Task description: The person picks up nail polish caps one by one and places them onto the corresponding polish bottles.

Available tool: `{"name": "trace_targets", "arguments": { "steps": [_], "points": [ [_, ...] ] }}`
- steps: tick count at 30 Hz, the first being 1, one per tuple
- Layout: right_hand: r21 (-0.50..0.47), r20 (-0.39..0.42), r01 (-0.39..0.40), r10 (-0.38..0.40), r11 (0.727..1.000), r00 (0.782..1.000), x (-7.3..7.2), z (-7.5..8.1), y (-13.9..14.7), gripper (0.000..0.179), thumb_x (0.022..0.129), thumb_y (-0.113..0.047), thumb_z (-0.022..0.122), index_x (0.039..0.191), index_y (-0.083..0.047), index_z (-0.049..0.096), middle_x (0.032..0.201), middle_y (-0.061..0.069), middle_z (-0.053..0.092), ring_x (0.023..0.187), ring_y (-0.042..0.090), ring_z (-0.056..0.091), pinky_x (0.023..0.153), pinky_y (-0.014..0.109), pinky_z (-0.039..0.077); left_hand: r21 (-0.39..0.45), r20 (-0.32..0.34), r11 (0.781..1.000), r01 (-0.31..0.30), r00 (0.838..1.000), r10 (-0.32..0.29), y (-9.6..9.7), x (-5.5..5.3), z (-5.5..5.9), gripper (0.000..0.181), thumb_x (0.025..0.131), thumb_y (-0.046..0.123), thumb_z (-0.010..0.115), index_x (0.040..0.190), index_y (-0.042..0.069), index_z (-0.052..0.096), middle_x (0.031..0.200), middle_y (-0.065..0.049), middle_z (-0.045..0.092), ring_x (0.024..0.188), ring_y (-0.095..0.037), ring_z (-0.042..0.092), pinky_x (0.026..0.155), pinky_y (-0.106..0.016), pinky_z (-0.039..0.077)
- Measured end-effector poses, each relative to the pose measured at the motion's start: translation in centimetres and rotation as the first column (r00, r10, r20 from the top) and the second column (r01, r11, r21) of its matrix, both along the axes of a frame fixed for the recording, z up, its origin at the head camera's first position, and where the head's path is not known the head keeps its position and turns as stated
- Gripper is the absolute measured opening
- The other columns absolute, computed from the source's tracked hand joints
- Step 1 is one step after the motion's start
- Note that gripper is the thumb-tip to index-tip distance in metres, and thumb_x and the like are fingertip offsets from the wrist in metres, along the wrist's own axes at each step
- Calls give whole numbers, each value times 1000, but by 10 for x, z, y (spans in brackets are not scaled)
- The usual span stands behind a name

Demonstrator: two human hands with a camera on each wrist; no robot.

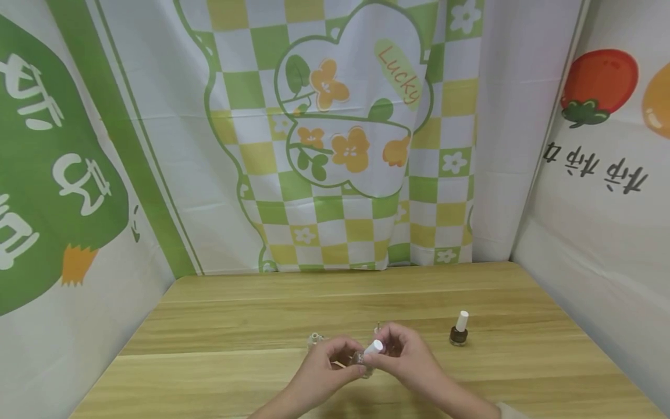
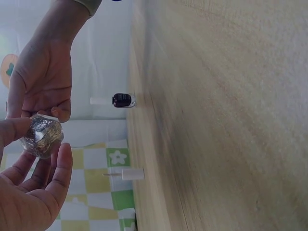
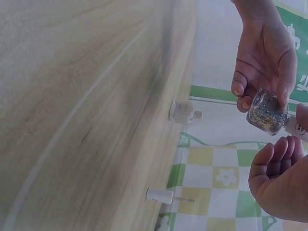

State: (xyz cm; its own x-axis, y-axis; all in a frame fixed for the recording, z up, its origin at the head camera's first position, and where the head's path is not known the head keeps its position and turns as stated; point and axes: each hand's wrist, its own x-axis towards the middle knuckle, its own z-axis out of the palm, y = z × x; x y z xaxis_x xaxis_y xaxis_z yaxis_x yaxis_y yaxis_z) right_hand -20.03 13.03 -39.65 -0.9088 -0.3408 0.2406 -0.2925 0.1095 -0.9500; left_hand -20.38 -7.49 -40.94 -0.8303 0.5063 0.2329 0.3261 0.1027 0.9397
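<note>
Close above the table, my left hand [image 1: 320,370] pinches a glitter nail polish bottle [image 3: 266,113] by its glass body, between thumb and fingers. The thumb and fingers of my right hand [image 1: 416,358] pinch its white cap [image 1: 374,347], which sits at the bottle's neck. Silvery and gold flecks show through the glass in both wrist views. The bottle is tilted, with its cap toward my right hand. Behind the hands, a loose white cap [image 3: 160,195] stands on the table, its brush pointing up. An uncapped clear bottle [image 3: 182,112] stands upright beyond my left hand.
A dark nail polish bottle [image 1: 458,335] with a white cap stands upright on the right part of the wooden table [image 1: 235,308]. Printed cloths hang behind and at both sides, with a green and yellow checked cloth [image 1: 335,227] at the back edge.
</note>
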Motion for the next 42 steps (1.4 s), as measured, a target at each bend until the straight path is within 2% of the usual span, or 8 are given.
{"name": "trace_targets", "arguments": {
  "steps": [5, 10, 15, 20, 23, 27, 33, 42],
  "points": [
    [25, -6, 31, -31, 999, 999, 0, 0, -1, 26, 80, -12, 79, 89, 2, 59, 87, 8, 59, 71, 13, 55, 62, 21, 50, 1, -11, 1000, -3, 1000, 3, 0, -1, -2, 19, 88, 16, 71, 105, 9, 67, 95, -2, 68, 83, -16, 64, 73, -29, 56],
    [55, -20, 25, -24, 998, 1000, -1, 2, 1, 26, 80, -13, 79, 92, 1, 60, 86, 8, 59, 70, 13, 55, 62, 22, 50, -1, -8, 1000, -3, 1000, 3, 0, -1, -2, 19, 89, 17, 71, 105, 10, 67, 95, -2, 68, 84, -17, 64, 73, -30, 56],
    [77, -80, -28, 34, 997, 996, -4, 6, 9, 27, 81, -13, 78, 102, -1, 64, 90, 9, 62, 78, 16, 57, 67, 26, 52, -1, -2, 1000, 0, 1000, 0, -2, -1, -1, 19, 90, 17, 70, 107, 9, 67, 97, -2, 68, 86, -19, 63, 75, -29, 56],
    [63, -146, -113, 121, 992, 982, -6, 8, 15, 26, 86, -10, 73, 110, -2, 65, 97, 11, 64, 86, 17, 57, 74, 31, 53, -4, 2, 1000, 0, 1000, 0, -3, -1, 0, 20, 90, 17, 69, 108, 8, 66, 98, -2, 68, 88, -19, 63, 76, -29, 55],
    [63, -183, -152, 162, 986, 970, -7, 8, 17, 24, 89, -8, 70, 112, -3, 66, 100, 9, 64, 87, 16, 58, 74, 33, 54, 1, 11, 1000, 4, 1000, -4, -3, -1, 0, 22, 90, 17, 69, 109, 6, 66, 99, -3, 68, 88, -18, 63, 76, -28, 55],
    [59, -184, -172, 180, 983, 966, -7, 7, 15, 20, 91, -8, 68, 110, -2, 68, 101, 9, 63, 88, 17, 59, 73, 34, 54, 8, 19, 1000, 15, 1000, -15, -3, 0, 0, 22, 90, 17, 69, 109, 6, 66, 100, -3, 68, 88, -19, 63, 76, -29, 56],
    [53, -158, -130, 137, 990, 978, -6, 5, 11, 19, 89, -10, 69, 104, 2, 66, 98, 9, 65, 86, 16, 60, 74, 33, 54, 1, 21, 1000, 16, 1000, -16, -2, 0, 1, 20, 90, 18, 69, 108, 8, 66, 100, -2, 68, 88, -19, 63, 76, -29, 55],
    [32, -125, -20, 24, 999, 992, -4, 2, 4, 20, 84, -12, 75, 92, 1, 63, 92, 5, 62, 78, 16, 60, 68, 29, 54, 13, 6, 1000, 0, 1000, 0, 1, 1, 1, 21, 89, 16, 70, 107, 8, 67, 98, -3, 68, 87, -18, 63, 75, -30, 56]
  ]
}}
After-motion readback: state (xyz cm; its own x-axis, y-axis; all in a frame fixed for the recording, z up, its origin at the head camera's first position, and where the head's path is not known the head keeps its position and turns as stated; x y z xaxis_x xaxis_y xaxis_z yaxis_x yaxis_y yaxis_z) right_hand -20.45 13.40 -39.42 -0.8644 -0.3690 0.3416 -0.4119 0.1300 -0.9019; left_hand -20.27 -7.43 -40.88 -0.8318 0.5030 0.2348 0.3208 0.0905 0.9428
